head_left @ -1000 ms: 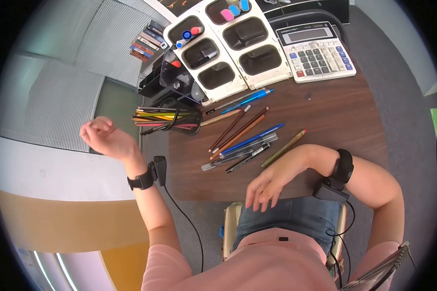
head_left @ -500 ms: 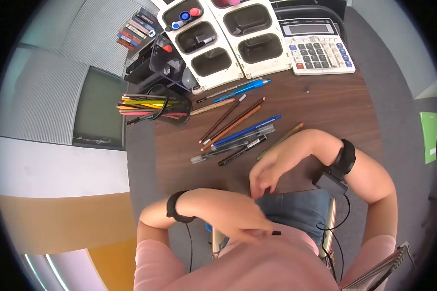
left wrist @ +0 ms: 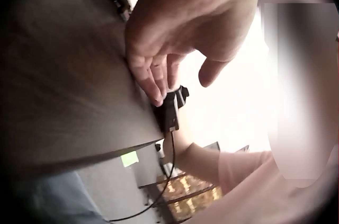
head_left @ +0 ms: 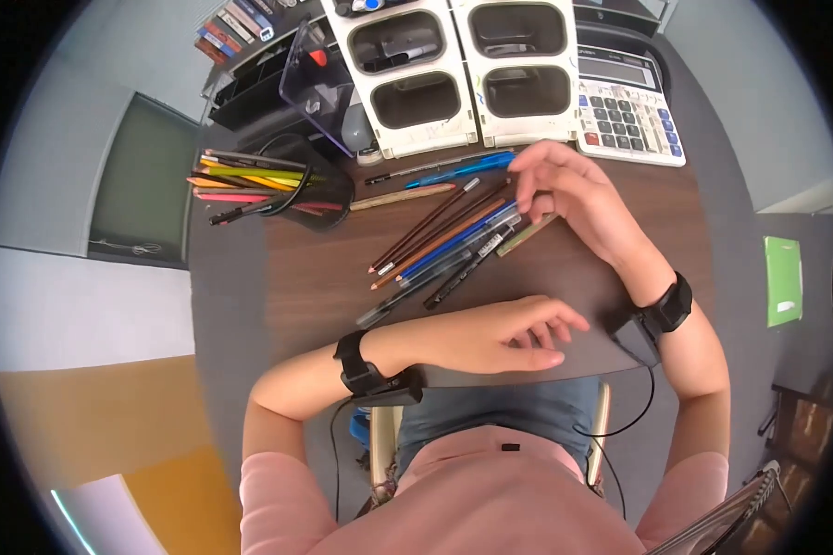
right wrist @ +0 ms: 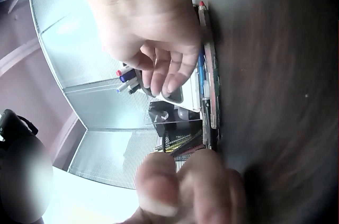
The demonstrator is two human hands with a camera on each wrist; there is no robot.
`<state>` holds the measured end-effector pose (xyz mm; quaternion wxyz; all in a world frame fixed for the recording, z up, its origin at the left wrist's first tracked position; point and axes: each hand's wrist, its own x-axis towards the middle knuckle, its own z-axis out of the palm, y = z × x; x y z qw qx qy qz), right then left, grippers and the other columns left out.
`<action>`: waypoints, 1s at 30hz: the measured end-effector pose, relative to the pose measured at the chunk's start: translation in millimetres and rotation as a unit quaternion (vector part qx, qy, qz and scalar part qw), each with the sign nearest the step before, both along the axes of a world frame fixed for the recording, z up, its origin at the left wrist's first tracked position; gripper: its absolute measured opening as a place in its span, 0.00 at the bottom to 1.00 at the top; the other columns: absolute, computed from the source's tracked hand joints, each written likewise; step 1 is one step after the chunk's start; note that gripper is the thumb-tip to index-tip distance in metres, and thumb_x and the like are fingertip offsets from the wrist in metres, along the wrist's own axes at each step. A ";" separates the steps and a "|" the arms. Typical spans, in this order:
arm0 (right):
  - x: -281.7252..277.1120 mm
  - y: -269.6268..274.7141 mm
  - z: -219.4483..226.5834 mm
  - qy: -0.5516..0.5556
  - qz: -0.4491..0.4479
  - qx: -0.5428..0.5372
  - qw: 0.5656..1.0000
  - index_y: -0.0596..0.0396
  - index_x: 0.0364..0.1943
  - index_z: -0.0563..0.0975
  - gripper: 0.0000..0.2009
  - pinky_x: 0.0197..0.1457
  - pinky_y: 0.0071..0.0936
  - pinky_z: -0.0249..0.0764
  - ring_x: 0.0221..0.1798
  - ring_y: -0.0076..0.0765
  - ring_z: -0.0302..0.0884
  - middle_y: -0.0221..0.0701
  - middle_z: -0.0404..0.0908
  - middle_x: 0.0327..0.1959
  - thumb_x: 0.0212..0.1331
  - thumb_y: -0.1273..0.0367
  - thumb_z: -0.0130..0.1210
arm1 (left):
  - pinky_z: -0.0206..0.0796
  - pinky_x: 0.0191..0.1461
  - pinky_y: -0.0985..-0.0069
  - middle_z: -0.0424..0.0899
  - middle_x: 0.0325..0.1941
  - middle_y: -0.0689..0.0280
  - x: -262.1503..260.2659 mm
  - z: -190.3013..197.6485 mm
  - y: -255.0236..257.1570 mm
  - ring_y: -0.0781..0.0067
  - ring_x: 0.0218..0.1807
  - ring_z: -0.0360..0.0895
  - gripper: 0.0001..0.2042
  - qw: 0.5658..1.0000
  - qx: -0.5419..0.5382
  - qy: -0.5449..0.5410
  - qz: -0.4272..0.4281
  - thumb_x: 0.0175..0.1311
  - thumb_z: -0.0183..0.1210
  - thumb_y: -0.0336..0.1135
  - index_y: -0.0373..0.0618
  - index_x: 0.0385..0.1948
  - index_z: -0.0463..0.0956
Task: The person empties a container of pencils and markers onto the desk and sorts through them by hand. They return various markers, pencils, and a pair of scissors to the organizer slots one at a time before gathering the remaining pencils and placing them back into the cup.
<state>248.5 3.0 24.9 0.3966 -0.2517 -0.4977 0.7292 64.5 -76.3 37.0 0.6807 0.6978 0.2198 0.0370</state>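
In the head view the left hand (head_left: 518,335) lies across the front of the wooden table (head_left: 305,296), fingers loosely bent, holding nothing. The right hand (head_left: 574,196) is over the right ends of the loose pens and pencils, its fingers loosely curved and empty; whether it touches them cannot be told. Beneath and left of it lie a blue pencil (head_left: 453,242), a black pen (head_left: 463,270), brown pencils (head_left: 426,225) and a light blue pen (head_left: 472,167). The left wrist view shows the left hand (left wrist: 185,28) with nothing in its fingers. The right wrist view shows the right hand (right wrist: 159,44), also empty.
A black mesh cup (head_left: 329,199) of pencils lies tipped at the left. Behind stand a white organizer (head_left: 426,139) with dark compartments, a clear purple-edged holder (head_left: 296,88) and a white calculator (head_left: 629,120). Cables hang from both wrist cameras.
The left hand has come from the left side, past the lap, onto the table's front. The right hand has risen from the front edge to the pens. The head view has shifted.
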 end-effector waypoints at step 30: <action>-105.4 18.0 32.7 -0.517 0.202 0.498 0.666 0.62 0.37 0.69 0.11 0.44 0.42 0.70 0.44 0.52 0.73 0.43 0.74 0.37 0.53 0.72 0.56 | 0.68 0.49 0.77 0.74 0.37 0.66 -0.4 -40.2 -2.7 0.76 0.40 0.73 0.19 0.904 -0.354 -0.234 0.055 0.73 0.38 0.46 0.41 0.47 0.71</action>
